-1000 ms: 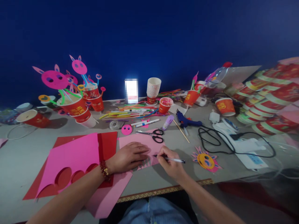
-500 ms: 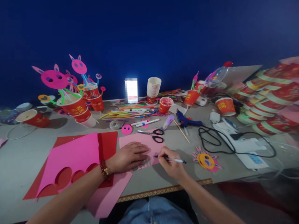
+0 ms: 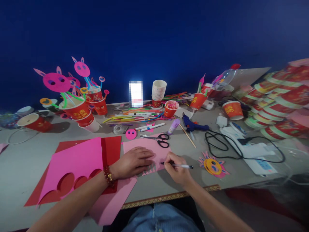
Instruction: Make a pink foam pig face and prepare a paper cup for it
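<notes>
My left hand [image 3: 135,161] lies flat with fingers stretched over a light pink sheet of paper [image 3: 156,151] that has pieces cut out along its near edge. In my right hand [image 3: 177,167] is a pen [image 3: 184,166], its dark tip at the right edge of that sheet. Black-handled scissors [image 3: 162,140] rest across the sheet's far part, beyond my hands. To the left, a bright pink sheet [image 3: 77,161] with round cut-outs lies on a red sheet [image 3: 112,148]. A small pile of yellow and pink paper cut-outs [image 3: 213,166] sits right of my right hand.
Behind are pipe cleaners [image 3: 135,117], markers [image 3: 152,127], a purple glue stick [image 3: 174,126] and a blue glue gun [image 3: 194,124]. Paper-cup figures [image 3: 77,109] stand left. A black cable [image 3: 222,149], white power strip [image 3: 260,166] and stacked cups [image 3: 282,103] fill the right.
The pen and my right hand have shifted very slightly; the tip stays by the sheet's right edge. My left hand keeps its place.
</notes>
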{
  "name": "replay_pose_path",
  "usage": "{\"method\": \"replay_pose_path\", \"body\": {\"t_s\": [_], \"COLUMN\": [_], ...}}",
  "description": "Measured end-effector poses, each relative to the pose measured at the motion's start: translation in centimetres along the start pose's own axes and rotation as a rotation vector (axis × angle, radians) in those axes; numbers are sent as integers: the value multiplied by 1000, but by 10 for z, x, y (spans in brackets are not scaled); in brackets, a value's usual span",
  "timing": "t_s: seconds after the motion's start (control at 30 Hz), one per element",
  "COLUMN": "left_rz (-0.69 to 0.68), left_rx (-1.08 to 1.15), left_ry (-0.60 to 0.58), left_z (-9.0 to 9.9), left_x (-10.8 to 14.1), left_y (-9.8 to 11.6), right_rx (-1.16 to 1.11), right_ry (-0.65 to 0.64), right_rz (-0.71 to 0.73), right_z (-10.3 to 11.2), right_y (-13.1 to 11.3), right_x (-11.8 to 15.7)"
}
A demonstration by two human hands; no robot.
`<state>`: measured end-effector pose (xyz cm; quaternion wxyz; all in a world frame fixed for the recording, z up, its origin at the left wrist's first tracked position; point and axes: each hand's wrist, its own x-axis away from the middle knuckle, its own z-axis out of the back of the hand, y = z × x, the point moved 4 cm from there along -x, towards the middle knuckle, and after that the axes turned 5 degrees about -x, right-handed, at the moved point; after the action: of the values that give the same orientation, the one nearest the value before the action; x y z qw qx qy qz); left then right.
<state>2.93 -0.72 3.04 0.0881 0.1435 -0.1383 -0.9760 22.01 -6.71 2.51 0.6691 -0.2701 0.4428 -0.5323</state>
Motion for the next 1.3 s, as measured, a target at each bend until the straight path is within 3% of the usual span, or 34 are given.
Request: {"method": "replay_pose_path", "body": {"t_s": [1.3], "left_rz": [1], "left_rx": [14], "left_ry": [-2], "left_z": [0], "left_x": [1], "left_y": [0], "right_rx": [-170], "right_ry": [-63], "right_rz": [-56], "right_z": [-1], "right_y": [1], "right_x": [3]}}
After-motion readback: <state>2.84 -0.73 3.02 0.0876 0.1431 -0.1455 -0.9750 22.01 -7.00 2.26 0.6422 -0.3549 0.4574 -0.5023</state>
